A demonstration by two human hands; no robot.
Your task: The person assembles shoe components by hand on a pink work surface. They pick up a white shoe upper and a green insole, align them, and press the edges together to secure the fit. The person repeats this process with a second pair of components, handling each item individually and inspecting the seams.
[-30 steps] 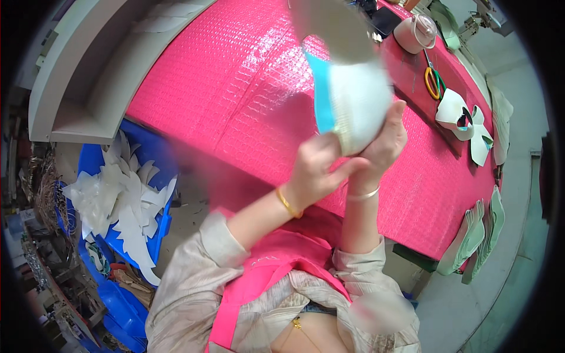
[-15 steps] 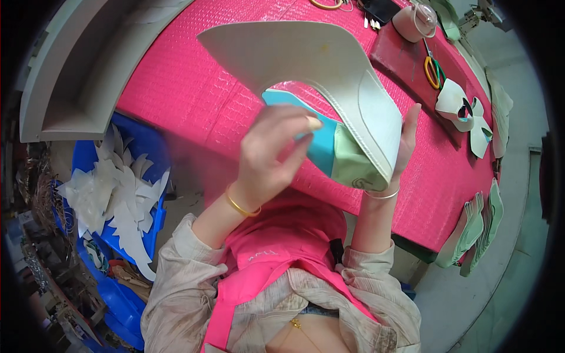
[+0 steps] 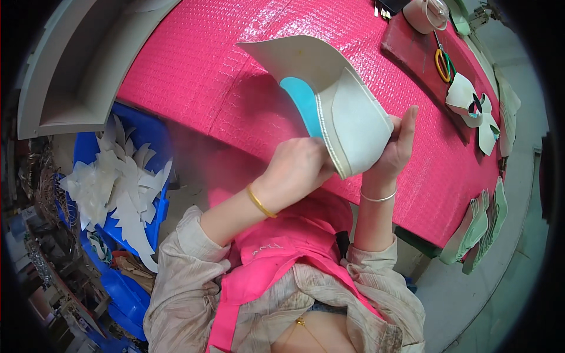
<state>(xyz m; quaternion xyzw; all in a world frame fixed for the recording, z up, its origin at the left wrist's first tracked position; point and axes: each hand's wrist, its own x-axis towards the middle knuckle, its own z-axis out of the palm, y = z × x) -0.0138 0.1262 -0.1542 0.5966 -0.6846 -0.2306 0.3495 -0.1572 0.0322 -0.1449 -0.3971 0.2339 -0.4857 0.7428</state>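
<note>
A white shoe upper (image 3: 359,126) with a stitched edge and a bright blue lining (image 3: 303,106) is held up over the near edge of the table. My right hand (image 3: 393,154) supports its rounded right end from outside and beneath, with one finger pointing upward. My left hand (image 3: 297,167) is closed at the lower stitched edge, beside the blue lining. Its fingertips are hidden behind the upper. The broad pale flap (image 3: 294,53) of the upper reaches out to the far left.
Pink quilted sheeting covers the table (image 3: 194,76). To the left stand a grey open box (image 3: 70,76) and a blue bin (image 3: 159,217) of white scraps. Scissors (image 3: 442,65), a white pot (image 3: 424,16) and white cut pieces (image 3: 471,106) lie right. Pale green pieces (image 3: 471,229) hang over the right edge.
The upper has turned and tilted, so less lining shows and the pale green patch is out of sight. My left hand has moved right and closed at its edge.
</note>
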